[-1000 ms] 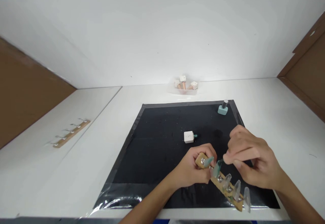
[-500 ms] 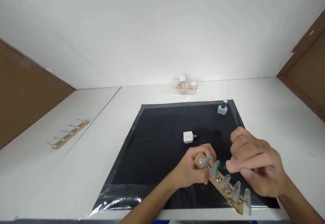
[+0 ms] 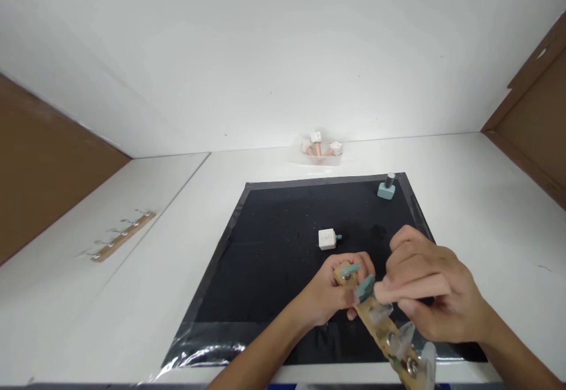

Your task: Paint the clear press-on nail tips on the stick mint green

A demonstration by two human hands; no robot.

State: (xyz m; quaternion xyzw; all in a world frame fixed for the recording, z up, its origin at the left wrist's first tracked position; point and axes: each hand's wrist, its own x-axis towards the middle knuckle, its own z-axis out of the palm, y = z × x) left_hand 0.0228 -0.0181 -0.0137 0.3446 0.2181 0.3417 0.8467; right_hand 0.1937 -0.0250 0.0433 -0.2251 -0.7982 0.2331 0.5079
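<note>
My left hand [image 3: 329, 288] is closed round the upper end of a wooden nail tip stand [image 3: 375, 326], which slants down to the right. Several false nails stand up from it on metal mounts; the two nearest my left hand, among them a green nail tip [image 3: 365, 288], are coated green, and the others look clear. In my right hand [image 3: 435, 290] is a pinkish nail polish cap [image 3: 413, 290], held sideways. Its brush end is at the second green nail and mostly hidden. Beyond my hands, an uncapped white polish bottle [image 3: 327, 239] with a green neck lies on the black mat [image 3: 274, 231].
A light-blue polish bottle [image 3: 386, 190] with a dark cap stands at the mat's far right corner. Behind the mat, a clear tray [image 3: 325, 159] holds several white bottles with pinkish caps. Another nail stand [image 3: 124, 237] lies on the white table at left.
My right hand has moved left with the cap, bringing it up to the second nail. The stand has tilted and shifted slightly left in my left hand.
</note>
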